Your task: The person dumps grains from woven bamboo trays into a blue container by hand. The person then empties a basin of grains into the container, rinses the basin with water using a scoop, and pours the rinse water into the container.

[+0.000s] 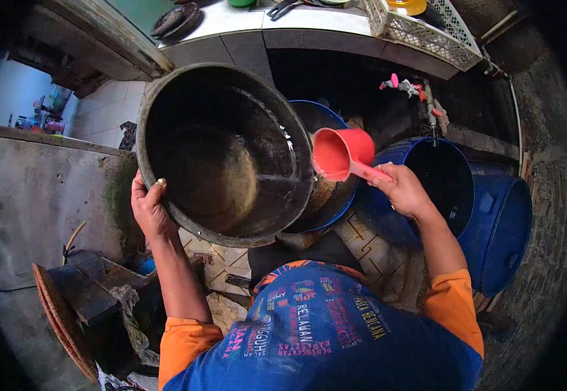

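My left hand (152,205) is closed on the rim of a large black tub (195,107), thumb over the edge. The tub is tilted, its mouth facing me, with a pale brownish patch on the bottom. In my right hand (402,189) is the handle of a red plastic dipper (360,144), its mouth turned towards the tub's right rim. Behind and below the tub stands a blue-rimmed container (328,107) with brown grainy stuff inside, partly hidden by the tub and dipper. Whether anything is in the dipper I cannot tell.
Right of me stand an open blue barrel (388,156) under a tap (435,120) and another blue barrel (505,228). A tiled counter (231,23) with a white plastic crate (420,36) runs along the back. A woven round item (62,322) leans at lower left.
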The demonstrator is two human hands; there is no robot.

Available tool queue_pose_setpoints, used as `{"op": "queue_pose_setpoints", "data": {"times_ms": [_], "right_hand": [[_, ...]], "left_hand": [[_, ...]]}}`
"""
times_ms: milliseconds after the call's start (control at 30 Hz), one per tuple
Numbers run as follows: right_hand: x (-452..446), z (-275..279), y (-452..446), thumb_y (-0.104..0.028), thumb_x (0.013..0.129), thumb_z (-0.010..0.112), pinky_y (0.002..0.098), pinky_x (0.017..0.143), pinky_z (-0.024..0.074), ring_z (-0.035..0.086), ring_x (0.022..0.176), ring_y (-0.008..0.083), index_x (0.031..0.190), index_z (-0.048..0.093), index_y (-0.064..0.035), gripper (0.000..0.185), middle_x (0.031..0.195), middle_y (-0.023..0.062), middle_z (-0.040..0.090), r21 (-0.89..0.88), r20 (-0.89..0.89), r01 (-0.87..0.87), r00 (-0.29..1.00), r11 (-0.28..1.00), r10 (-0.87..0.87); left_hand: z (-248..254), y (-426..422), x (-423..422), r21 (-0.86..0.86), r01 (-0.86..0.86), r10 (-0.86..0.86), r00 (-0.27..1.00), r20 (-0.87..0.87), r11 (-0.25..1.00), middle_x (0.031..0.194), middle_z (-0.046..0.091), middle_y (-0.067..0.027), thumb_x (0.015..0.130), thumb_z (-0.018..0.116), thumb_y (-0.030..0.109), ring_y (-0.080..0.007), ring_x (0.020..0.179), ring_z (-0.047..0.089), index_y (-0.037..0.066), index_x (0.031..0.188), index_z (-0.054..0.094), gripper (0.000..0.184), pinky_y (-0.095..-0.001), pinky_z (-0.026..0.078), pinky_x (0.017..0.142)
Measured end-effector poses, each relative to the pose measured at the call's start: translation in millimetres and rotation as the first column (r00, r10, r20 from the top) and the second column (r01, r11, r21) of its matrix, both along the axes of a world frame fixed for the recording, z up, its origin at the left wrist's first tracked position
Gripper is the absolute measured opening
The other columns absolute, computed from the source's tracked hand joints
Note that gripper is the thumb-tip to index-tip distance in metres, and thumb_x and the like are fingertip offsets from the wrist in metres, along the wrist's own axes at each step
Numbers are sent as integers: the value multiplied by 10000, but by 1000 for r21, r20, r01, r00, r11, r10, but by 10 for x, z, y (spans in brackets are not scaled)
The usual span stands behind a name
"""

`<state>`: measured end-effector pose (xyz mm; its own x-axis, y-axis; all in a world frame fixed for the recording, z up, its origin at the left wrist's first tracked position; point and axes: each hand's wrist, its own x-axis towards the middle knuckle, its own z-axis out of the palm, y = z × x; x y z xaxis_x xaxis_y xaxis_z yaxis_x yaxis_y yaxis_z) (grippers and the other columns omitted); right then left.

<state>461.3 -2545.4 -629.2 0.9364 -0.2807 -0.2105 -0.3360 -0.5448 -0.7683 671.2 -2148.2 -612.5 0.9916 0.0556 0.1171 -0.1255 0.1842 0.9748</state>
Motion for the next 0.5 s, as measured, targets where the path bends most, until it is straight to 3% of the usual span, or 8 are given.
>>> {"op": "queue_pose_setpoints", "data": {"times_ms": [133, 333, 400, 500], "right_hand": [[-88, -5, -67, -186, 847, 604, 375, 708, 458, 622, 774, 303, 989, 641, 25, 256, 808, 183, 625, -59, 2, 38, 999, 998, -38], [192, -141, 53, -210, 870, 576, 399, 699, 457, 622, 775, 314, 1028, 635, 9, 276, 817, 198, 623, 19, 190, 181, 965, 983, -181], [439, -98, 287, -222, 884, 551, 414, 684, 457, 620, 764, 342, 1004, 631, 1, 266, 800, 203, 618, 32, 321, 135, 937, 990, -138], [807, 70, 730, -232, 886, 532, 438, 668, 460, 614, 770, 389, 925, 619, -3, 248, 780, 203, 619, 41, 387, -66, 921, 997, 45]], "left_hand": [[45, -102, -37, -6, 8, -8, 1000, -20, 1000, 880, 563, 4, 714, 600, -37, -88, 763, 522, 13, 1074, 573, 364, -229, 433, 739], [-97, 38, 48, 30, 16, -16, 1000, 5, 999, 935, 597, -21, 713, 600, -32, -104, 808, 554, 6, 1097, 569, 388, -236, 449, 769], [-83, 82, 68, 24, 22, -22, 1000, 7, 999, 951, 604, -27, 714, 602, -29, -109, 820, 560, 3, 1106, 568, 394, -238, 451, 776], [-127, 62, 83, 19, 39, -39, 999, 3, 999, 958, 609, -32, 720, 608, -21, -118, 829, 568, 1, 1108, 567, 391, -245, 456, 782]]}}
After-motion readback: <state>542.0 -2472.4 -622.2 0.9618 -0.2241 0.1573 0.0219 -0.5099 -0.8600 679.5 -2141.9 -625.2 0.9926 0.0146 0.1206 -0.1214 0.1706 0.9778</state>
